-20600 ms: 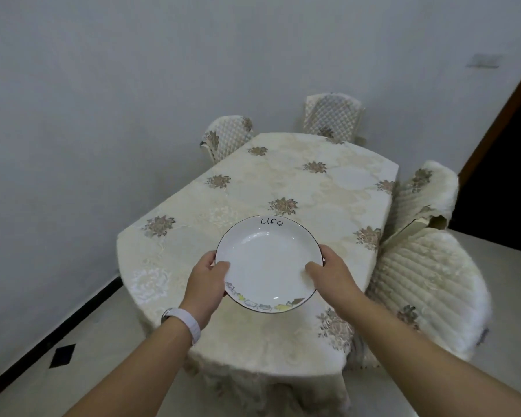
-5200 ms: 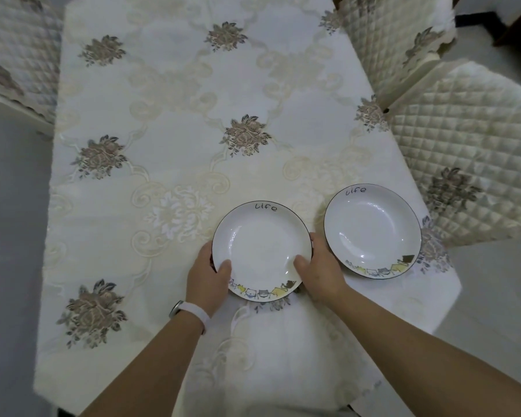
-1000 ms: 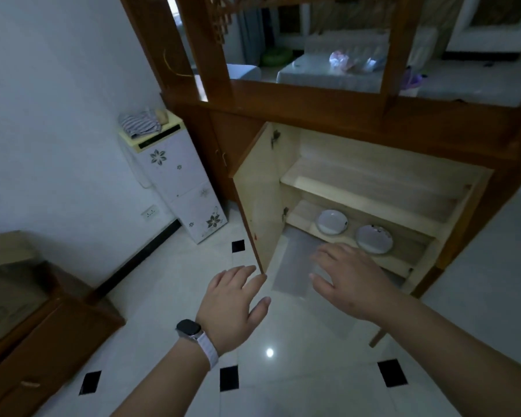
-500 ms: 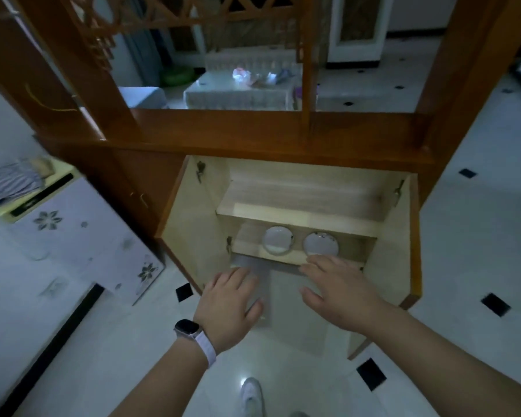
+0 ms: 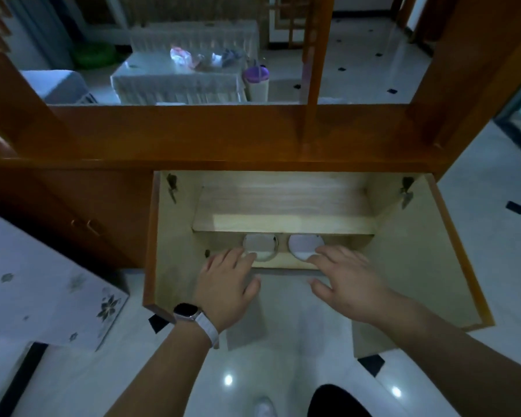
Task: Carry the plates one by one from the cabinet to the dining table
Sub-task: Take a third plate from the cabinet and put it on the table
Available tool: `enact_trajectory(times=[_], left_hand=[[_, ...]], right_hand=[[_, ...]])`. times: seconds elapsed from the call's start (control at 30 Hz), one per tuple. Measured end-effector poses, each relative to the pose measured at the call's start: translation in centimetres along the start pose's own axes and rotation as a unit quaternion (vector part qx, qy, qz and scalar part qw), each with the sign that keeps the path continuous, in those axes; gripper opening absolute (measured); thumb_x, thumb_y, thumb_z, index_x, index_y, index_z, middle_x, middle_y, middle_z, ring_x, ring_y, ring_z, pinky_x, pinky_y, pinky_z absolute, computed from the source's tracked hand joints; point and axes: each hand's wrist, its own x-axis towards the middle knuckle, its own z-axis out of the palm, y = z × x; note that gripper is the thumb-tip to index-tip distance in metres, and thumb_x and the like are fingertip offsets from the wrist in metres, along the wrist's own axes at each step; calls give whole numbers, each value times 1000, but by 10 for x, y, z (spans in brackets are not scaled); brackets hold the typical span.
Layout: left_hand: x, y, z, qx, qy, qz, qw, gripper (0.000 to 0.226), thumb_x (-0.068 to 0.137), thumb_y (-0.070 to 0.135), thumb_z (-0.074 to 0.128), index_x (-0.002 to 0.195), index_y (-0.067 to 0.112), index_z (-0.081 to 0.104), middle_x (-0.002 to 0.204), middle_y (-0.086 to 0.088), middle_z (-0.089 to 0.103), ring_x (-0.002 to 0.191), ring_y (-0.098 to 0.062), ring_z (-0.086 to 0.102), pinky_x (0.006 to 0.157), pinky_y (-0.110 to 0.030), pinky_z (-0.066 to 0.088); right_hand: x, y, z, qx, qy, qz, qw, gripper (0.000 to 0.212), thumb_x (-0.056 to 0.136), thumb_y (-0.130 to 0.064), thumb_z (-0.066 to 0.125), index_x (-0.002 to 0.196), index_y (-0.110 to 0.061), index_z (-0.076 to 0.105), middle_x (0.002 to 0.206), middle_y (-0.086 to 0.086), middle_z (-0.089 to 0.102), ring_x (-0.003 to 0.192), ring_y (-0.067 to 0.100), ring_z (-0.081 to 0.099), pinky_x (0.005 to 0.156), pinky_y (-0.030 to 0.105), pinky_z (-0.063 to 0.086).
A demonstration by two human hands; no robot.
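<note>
Dim room, glossy white tile floor (image 5: 253, 356) with small black insets. Low wooden cabinet (image 5: 283, 139) in front of us, both doors (image 5: 160, 242) swung wide, pale interior with an upper shelf (image 5: 283, 224) that looks bare.

Two white plates sit side by side on the lower shelf (image 5: 283, 261), just under the upper board: left plate (image 5: 260, 246) and right plate (image 5: 306, 245). They're near each other; we can't tell whether the rims touch. Only the front halves show, the backs are tucked under the shelf above.

Our left hand (image 5: 226, 284) (watch (image 5: 187, 313) on the wrist) reaches in with fingers spread, tips at the near rim of the left plate. Our right hand (image 5: 346, 284) is also spread flat, fingertips at the near edge of the right plate. Hands are apart, neither is closed on anything yet. Actual contact is hard to confirm in this light.

Handling call: these look like glazed ceramic, so rigid, moderately heavy, slick, and breakable on tile. Clearance under the upper shelf looks tight, so we likely slide one plate forward before lifting. Best hold is opposite rims, thumbs on top, fingers under. One plate per trip, so both hands should probably converge on a single plate. Risk: knocking the neighbour while pulling.
</note>
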Motion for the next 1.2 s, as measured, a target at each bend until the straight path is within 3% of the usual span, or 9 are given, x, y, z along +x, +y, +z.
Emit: enact_trajectory(times=[0.27,0.37,0.47,0.57,0.67,0.87,1.2], left_hand=[[39,-23,41,-28,-68,-23,997,51,87,51,36,125,23,59,129,-6,58,117,-28,52,97,-43,41],[53,-24,60,-24,-88,-23,996,53,87,51,37,125,22,60,130,-7,58,116,-30,54,94,-44,42],[68,-30,85,-14,-96,-19,995,51,85,50,42,121,21,63,125,-7,63,109,-30,59,89,-44,46],[85,-39,116,-20,-113,-42,993,52,84,50,40,122,22,63,126,-7,62,112,-29,57,93,-44,43],[104,-56,157,-48,-118,-85,988,56,84,52,38,124,21,63,130,-8,60,117,-29,54,99,-46,39],[124,-106,279,-71,-137,-146,977,62,83,54,34,129,21,59,136,-9,55,123,-30,49,103,-49,38],[119,-189,518,-55,-147,-169,973,64,81,53,33,127,17,59,133,-8,58,116,-32,53,94,-42,43]], right_hand=[[40,19,17,12,-6,47,999,66,84,-58,24,129,-22,58,135,1,55,125,22,48,100,35,37],[59,31,35,40,-2,57,998,65,84,-56,28,126,-19,61,134,5,57,123,26,52,100,39,39],[84,46,54,52,-2,61,997,68,85,-57,23,135,-22,52,145,2,47,133,23,41,107,37,31],[111,65,80,59,-12,58,997,59,93,-53,30,141,-23,46,151,-1,40,138,20,34,109,34,26],[144,83,112,68,-6,62,996,70,84,-57,23,133,-20,56,142,3,51,131,24,45,104,38,35],[203,119,217,86,-2,45,995,53,85,-48,40,116,-14,67,122,10,65,111,32,61,89,45,49],[292,175,451,107,14,14,994,51,86,-46,48,119,-10,64,125,14,63,112,33,59,88,47,52]])
